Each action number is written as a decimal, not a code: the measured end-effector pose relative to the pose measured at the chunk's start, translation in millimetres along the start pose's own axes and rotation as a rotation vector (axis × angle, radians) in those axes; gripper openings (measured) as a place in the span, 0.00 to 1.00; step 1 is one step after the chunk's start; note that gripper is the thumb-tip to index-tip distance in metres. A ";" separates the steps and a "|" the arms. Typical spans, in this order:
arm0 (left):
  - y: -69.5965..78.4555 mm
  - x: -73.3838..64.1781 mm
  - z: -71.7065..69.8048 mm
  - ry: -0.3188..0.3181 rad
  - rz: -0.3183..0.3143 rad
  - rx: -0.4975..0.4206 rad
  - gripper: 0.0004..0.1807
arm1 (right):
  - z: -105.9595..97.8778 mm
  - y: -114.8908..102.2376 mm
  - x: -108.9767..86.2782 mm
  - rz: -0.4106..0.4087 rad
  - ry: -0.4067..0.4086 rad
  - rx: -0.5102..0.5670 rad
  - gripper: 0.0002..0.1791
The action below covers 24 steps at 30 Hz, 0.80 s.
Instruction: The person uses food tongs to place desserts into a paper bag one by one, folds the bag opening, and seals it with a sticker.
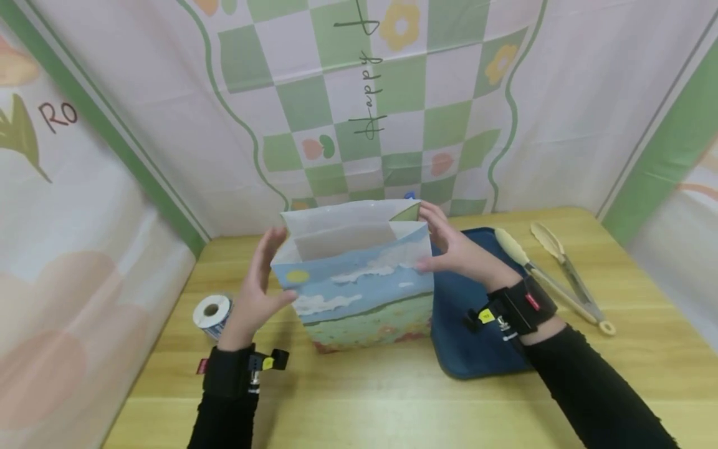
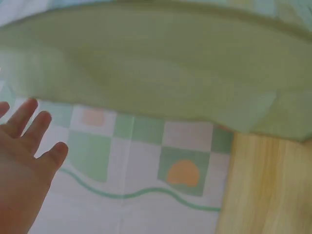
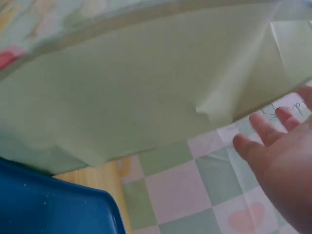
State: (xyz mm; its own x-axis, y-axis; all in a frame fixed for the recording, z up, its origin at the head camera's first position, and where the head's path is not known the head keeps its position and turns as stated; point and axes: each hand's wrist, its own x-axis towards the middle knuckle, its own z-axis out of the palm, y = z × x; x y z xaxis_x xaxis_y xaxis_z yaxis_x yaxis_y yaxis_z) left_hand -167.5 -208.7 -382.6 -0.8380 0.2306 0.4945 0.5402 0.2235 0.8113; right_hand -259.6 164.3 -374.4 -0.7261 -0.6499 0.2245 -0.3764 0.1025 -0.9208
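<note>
A paper bag (image 1: 364, 299), printed with a blue sky, clouds and a flowery meadow, stands upright on the table with its mouth open and white inside. My left hand (image 1: 252, 299) is spread along its left side, thumb by the front face. At the upper right corner, my right hand (image 1: 454, 246) has its thumb at the front and its fingers by the back edge. Both wrist views show the plain green side panels of the bag (image 2: 146, 68); the extended fingers of each hand (image 3: 282, 146) lie right by the panel's edge.
On the wooden table (image 1: 359, 405), a dark blue tray (image 1: 465, 355) lies partly behind the bag's right side. Two pairs of tongs (image 1: 578, 280) with cream tips rest at the right. A roll of labels (image 1: 212, 313) stands left of my left hand. Patterned curtains (image 1: 348, 81) enclose the table.
</note>
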 end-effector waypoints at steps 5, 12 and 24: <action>0.7 10.1 7.8 -0.023 -0.050 -0.019 0.55 | 7.6 2.2 4.2 -0.059 0.015 0.101 0.43; -4.2 14.6 9.7 -0.080 -0.189 -0.102 0.45 | 14.2 9.9 -0.3 -0.069 0.134 0.091 0.19; -13.7 21.4 24.7 0.020 -0.272 -0.087 0.18 | 23.5 12.9 0.0 -0.158 0.226 0.024 0.12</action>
State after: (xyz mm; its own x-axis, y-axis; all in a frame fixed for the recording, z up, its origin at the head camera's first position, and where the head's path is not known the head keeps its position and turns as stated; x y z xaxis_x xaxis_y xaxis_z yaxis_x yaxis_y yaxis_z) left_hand -191.0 -183.5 -390.8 -0.9531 0.1542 0.2605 0.2875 0.1919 0.9384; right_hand -250.9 147.9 -393.8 -0.7702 -0.4721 0.4290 -0.4837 -0.0061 -0.8752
